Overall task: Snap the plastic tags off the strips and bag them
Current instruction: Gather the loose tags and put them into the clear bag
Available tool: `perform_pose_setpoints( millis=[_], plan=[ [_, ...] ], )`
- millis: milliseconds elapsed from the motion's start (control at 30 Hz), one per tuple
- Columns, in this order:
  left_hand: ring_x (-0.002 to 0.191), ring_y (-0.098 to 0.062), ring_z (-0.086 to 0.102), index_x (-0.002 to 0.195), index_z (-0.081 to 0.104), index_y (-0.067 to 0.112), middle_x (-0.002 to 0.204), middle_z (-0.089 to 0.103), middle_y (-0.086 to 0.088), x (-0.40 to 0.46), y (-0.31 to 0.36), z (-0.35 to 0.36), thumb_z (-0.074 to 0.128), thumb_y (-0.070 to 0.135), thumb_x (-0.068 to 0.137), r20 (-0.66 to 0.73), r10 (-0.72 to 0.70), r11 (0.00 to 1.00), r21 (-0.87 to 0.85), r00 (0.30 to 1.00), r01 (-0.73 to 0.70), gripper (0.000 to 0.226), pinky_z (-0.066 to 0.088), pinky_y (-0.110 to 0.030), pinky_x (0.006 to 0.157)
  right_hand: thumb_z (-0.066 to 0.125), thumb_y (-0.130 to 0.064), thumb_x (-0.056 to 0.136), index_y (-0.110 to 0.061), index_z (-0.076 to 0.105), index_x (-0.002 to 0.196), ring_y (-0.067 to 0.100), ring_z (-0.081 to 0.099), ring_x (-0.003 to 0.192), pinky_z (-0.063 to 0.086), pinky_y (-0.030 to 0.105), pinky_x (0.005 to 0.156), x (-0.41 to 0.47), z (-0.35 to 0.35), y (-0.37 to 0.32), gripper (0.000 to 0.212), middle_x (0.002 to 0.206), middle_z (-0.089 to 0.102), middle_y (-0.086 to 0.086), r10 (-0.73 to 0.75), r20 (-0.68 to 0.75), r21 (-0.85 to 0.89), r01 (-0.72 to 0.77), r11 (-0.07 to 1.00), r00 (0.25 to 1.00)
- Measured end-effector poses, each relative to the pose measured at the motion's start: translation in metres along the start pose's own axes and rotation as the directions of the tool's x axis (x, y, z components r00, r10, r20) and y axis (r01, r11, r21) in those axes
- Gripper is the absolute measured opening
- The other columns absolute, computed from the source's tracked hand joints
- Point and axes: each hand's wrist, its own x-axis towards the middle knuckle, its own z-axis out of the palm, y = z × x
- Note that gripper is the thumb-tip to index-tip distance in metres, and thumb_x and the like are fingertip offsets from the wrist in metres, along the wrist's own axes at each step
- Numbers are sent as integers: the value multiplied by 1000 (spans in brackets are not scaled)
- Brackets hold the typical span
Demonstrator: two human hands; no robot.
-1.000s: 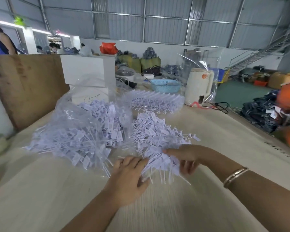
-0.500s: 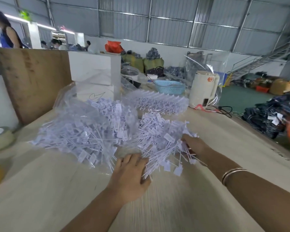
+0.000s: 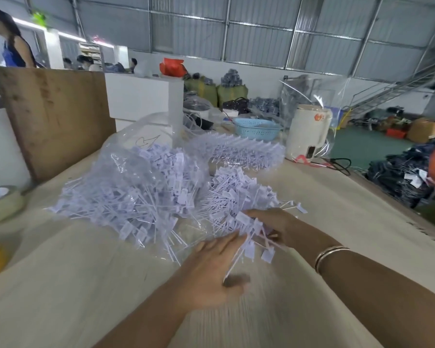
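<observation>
Handful of white plastic stemmed tags (image 3: 251,237): pinched in right grip (image 3: 271,226); stems run toward spread left grip (image 3: 211,270), nearer counter's (image 3: 60,285) front edge.

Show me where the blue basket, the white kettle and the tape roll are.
blue basket (image 3: 258,129): head view, on its front wall.
white kettle (image 3: 308,131): head view, on its body.
tape roll (image 3: 4,205): head view, on its outer side.

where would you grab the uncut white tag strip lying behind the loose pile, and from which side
I'd take the long white strip of still-joined plastic tags at one end of its spine, probably the right end near the cream electric kettle, coming from above. It lies flat across the table with tag stems bristling along its length, so a mid-strip grip would likely crush them.
</observation>
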Motion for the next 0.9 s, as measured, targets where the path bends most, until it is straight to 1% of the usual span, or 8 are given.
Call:
perform_pose_setpoints(
  millis=[100, 367, 433, 533, 633, 733, 833, 900],
  plan=[
    [138, 4, 2, 145, -9, 42, 155, -1, 23, 0, 1, 0, 37, 71, 83, -5, -26, 999, 21, 1000, 26, 82, -7, -19, 107, 62, -34, 85, -11, 55, 74, 19, 51, 51, 47, 31, 59, -1, -13, -3, 26, 63, 52, 7, -87, -81, 9, 88, 996, 993],
    [139, -3, 11, 145, -11, 43, 154, 12, 17, 0, -3, 3, 30, 68, 86, -53, -74, 995, 62, 996, 78, 76, 2, -25, 111, 61, -16, 88, -10, 62, 69, 10, 54, 45, 41, 16, 44, -10, -42, -21, 20, 50, 57, -3, -293, -197, 51, 308, 950, 936],
    [139, -3, 10, 146, -5, 39, 154, 13, 17, -1, -5, 2, 26, 70, 86, -52, -81, 993, 84, 995, 85, 75, 2, -24, 111, 61, -13, 88, -6, 64, 76, 19, 54, 53, 43, 17, 46, -13, -50, -28, 14, 61, 59, 7, -301, -212, 120, 330, 936, 930],
    [137, 1, 10, 147, 7, 37, 152, 17, 21, -1, -5, 1, 18, 70, 86, -88, -72, 988, 133, 994, 83, 70, -2, -20, 106, 62, -13, 87, -3, 64, 74, 11, 45, 31, 39, 15, 38, -16, -66, -37, 16, 37, 49, 1, -330, -208, 143, 362, 921, 921],
    [133, 1, 25, 140, 36, 37, 144, 36, 22, 1, 0, -9, 22, 65, 86, -173, -25, 989, 139, 985, 49, 62, 4, -24, 104, 66, -20, 82, -9, 56, 63, 10, 41, 27, 40, 23, 49, -22, -78, -49, 24, 32, 45, -3, -323, -186, 108, 346, 932, 928],
    [114, -14, 50, 107, 67, 29, 120, 60, 8, 3, 2, -27, 45, 42, 85, -574, 17, 998, 53, 819, 16, 34, 27, -34, 93, 64, -17, 82, -11, 53, 55, 11, 40, 27, 39, 21, 42, -28, -88, -69, 30, 34, 45, -3, -347, -164, 228, 377, 898, 924],
    [128, -22, 29, 115, 57, 32, 138, 35, -1, 4, -11, -40, 53, 35, 84, -804, -217, 963, -85, 553, 255, 31, 21, -39, 101, 52, -22, 93, -16, 56, 71, 3, 52, 35, 43, 12, 38, -36, -91, -91, 23, 41, 56, -9, -419, -258, 224, 476, 851, 871],
    [138, -24, 11, 121, 53, 36, 150, 14, -3, 3, -22, -42, 60, 36, 85, -786, -385, 896, -194, 484, 398, 36, 13, -46, 107, 50, -22, 93, -17, 54, 78, 1, 53, 38, 44, 11, 41, -39, -86, -101, 17, 52, 59, -9, -447, -263, 249, 507, 825, 855]
  ],
)
